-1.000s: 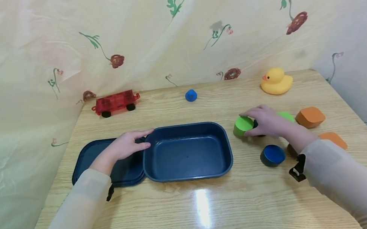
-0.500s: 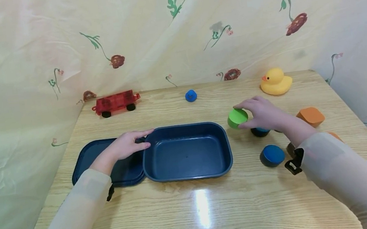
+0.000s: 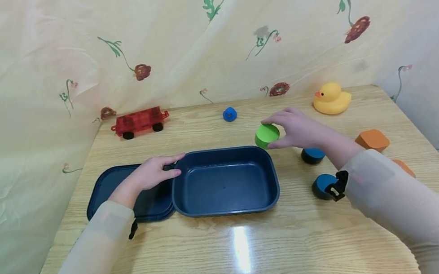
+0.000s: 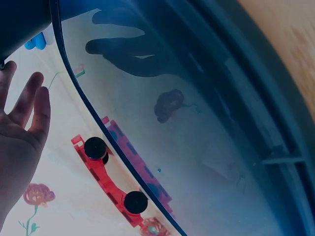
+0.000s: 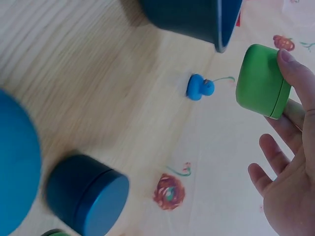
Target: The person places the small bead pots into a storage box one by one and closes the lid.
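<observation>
As the right hand (image 3: 293, 127) pinches the green block (image 3: 267, 136), the straight-fingered left hand (image 3: 151, 173) touches the box (image 3: 224, 188). Likely step: transfer; next, probably: rim (image 3: 228, 213) clearance.

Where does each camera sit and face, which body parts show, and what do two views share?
Head: on the head, facing forward and down at a rectangular dark-blue box; left hand, right hand and pale sleeves show.
Left wrist: on that wrist, facing a glossy dark-blue lid and red plastic wagon; left hand shows.
Right wrist: on that wrist, facing a rounded green plastic piece; the right hand's fingers hold it.
Shared: head and right wrist show that green piece.
</observation>
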